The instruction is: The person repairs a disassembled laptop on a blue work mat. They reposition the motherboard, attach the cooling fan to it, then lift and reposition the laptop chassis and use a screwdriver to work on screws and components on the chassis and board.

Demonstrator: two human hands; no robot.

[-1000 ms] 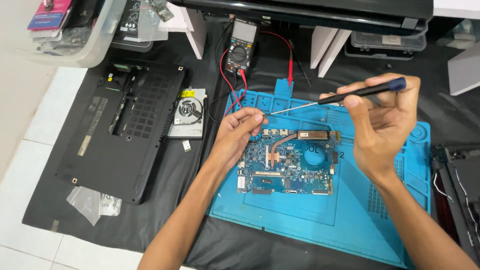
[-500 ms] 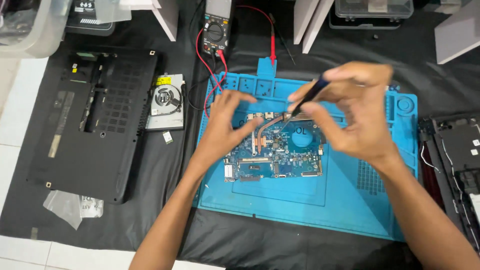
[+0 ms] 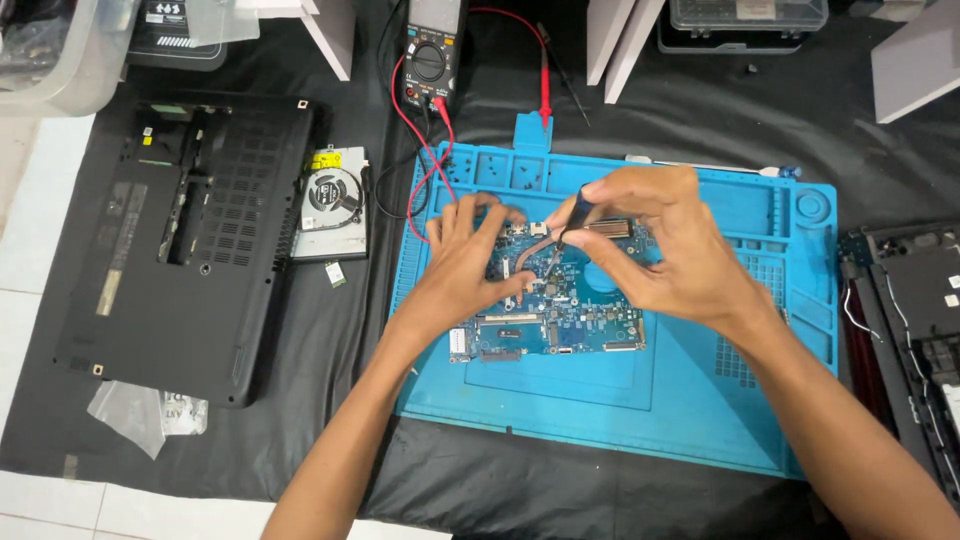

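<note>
A blue laptop motherboard, flat and studded with small chips and connectors, lies near the middle of a bright blue rubbery repair mat with moulded compartments along its far edge. A curved copper heat pipe crosses the board's far part, ending in a finned heatsink. The right hand has its fingers closed in a pinching grip round the dark handle of a screwdriver, held steeply with its tip down on the board beside the pipe. The left hand rests spread on the board's left end, fingers loosely curled and pressing on it, holding nothing else. Beyond the mat stands a multimeter with red and black leads trailing onto the mat. To the left lie a cooling fan in a pale metal frame and a black plastic laptop bottom cover, vented and ribbed. Another opened laptop chassis sits at the right edge. All rests on a black cloth over a white tiled worktop.
</note>
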